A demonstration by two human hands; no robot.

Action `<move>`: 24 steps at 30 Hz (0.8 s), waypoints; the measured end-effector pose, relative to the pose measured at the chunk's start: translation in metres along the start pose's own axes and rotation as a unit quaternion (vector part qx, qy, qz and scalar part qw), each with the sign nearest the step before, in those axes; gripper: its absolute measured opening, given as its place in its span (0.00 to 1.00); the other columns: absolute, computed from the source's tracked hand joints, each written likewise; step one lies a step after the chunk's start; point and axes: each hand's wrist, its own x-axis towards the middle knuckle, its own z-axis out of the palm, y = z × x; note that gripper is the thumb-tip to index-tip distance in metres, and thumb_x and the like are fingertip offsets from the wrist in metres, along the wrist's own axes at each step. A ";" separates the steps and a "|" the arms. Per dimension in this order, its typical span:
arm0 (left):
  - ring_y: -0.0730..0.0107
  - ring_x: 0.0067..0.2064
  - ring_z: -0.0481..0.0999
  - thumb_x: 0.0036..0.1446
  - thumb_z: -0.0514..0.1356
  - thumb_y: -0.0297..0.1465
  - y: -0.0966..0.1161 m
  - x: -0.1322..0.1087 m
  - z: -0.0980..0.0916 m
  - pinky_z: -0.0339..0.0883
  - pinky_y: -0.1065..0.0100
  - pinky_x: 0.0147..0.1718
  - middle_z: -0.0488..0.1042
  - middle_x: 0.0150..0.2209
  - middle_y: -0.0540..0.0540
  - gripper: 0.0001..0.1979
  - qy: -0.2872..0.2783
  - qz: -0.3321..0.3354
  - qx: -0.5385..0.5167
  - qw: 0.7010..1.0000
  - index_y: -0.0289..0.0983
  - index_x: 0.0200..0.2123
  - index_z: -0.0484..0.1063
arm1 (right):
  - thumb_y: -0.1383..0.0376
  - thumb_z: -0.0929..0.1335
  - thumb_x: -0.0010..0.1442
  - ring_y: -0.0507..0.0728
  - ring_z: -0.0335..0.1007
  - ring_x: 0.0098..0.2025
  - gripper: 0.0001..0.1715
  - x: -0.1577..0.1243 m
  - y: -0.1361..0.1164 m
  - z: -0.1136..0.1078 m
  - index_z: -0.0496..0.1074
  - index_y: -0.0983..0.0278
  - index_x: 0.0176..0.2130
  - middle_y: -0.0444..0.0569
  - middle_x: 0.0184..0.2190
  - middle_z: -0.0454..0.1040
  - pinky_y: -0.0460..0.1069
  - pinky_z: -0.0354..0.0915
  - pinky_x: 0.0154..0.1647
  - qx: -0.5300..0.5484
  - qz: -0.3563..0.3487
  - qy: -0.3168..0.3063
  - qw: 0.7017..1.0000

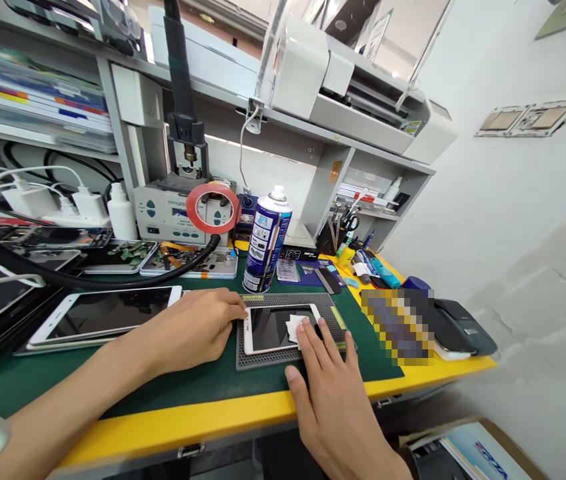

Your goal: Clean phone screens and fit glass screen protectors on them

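A white smartphone [257, 333] with a dark screen lies face up on a grey perforated mat [263, 362]. My left hand [203, 327] is closed, its fingers curled and their tips at the phone's left end. My right hand [330, 393] comes in from the lower right with fingers spread flat. Its fingertips press a small folded white tissue [293, 328] onto the right part of the screen, partly covering it. Behind the mat stands a blue and white spray can [267, 240].
A larger white-framed device [113, 312] lies left of my left hand. A grey soldering station [163, 217] with a red tape ring [213, 208] stands behind. Trays with parts [197, 263], a black cable [87, 285] and dark phones [463, 330] also lie on the bench.
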 end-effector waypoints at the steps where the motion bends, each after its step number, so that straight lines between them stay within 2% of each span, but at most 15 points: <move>1: 0.58 0.52 0.79 0.62 0.48 0.24 0.000 0.000 0.000 0.75 0.61 0.48 0.77 0.55 0.47 0.23 0.001 0.001 0.001 1.000 0.42 0.51 0.79 | 0.51 0.51 0.73 0.68 0.34 0.74 0.34 0.000 -0.003 -0.001 0.49 0.59 0.72 0.39 0.72 0.41 0.75 0.39 0.70 0.007 -0.004 -0.004 1.000; 7: 0.57 0.52 0.79 0.61 0.48 0.23 -0.004 0.000 0.007 0.74 0.60 0.49 0.78 0.54 0.46 0.22 0.019 0.016 0.003 1.000 0.41 0.49 0.79 | 0.49 0.50 0.73 0.72 0.33 0.74 0.36 0.006 -0.026 -0.010 0.47 0.59 0.72 0.39 0.72 0.39 0.78 0.37 0.68 0.056 -0.048 -0.050 0.996; 14: 0.57 0.51 0.79 0.60 0.49 0.23 -0.005 0.000 0.008 0.74 0.58 0.49 0.78 0.53 0.46 0.22 0.021 0.012 -0.006 1.000 0.41 0.48 0.79 | 0.49 0.49 0.73 0.72 0.31 0.74 0.36 0.015 -0.050 -0.018 0.47 0.60 0.72 0.40 0.72 0.38 0.79 0.34 0.68 0.094 -0.085 -0.069 0.990; 19: 0.58 0.49 0.79 0.58 0.50 0.22 -0.002 0.001 0.006 0.72 0.61 0.48 0.79 0.50 0.43 0.21 0.028 0.012 -0.014 0.999 0.40 0.47 0.79 | 0.50 0.49 0.73 0.70 0.33 0.74 0.35 0.021 -0.054 -0.016 0.48 0.60 0.72 0.42 0.72 0.41 0.77 0.33 0.69 0.100 -0.088 -0.053 0.990; 24: 0.59 0.46 0.80 0.58 0.50 0.21 -0.002 -0.001 0.005 0.72 0.65 0.41 0.80 0.46 0.43 0.23 0.026 0.003 -0.030 0.999 0.41 0.51 0.76 | 0.50 0.48 0.73 0.69 0.34 0.74 0.36 0.033 -0.057 -0.012 0.48 0.62 0.72 0.44 0.73 0.42 0.75 0.33 0.70 0.097 -0.082 -0.036 0.991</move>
